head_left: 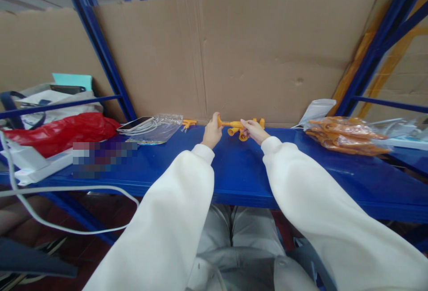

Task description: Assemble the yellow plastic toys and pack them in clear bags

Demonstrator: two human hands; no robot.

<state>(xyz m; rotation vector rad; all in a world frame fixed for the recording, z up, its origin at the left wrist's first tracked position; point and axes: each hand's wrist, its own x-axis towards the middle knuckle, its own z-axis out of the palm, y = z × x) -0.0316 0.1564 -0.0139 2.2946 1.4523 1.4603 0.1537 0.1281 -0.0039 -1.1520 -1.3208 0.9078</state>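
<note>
My left hand (211, 131) is closed round one end of an orange plastic part (234, 127) with small wheels, held just above the blue shelf (234, 170) near the cardboard wall. My right hand (253, 130) pinches the same part from the right side. Both arms wear white sleeves. A second small orange piece (188, 124) lies on the shelf to the left of my left hand. Another orange bit (261, 122) shows just behind my right hand.
A clear bag of orange parts (346, 136) lies at the right, with a grey pouch (316, 110) behind it. Left of my hands are a phone (134, 124) on a clear plastic bag (157, 128), a red bag (63, 131) and white cables (67, 190). Cardboard (234, 55) backs the shelf.
</note>
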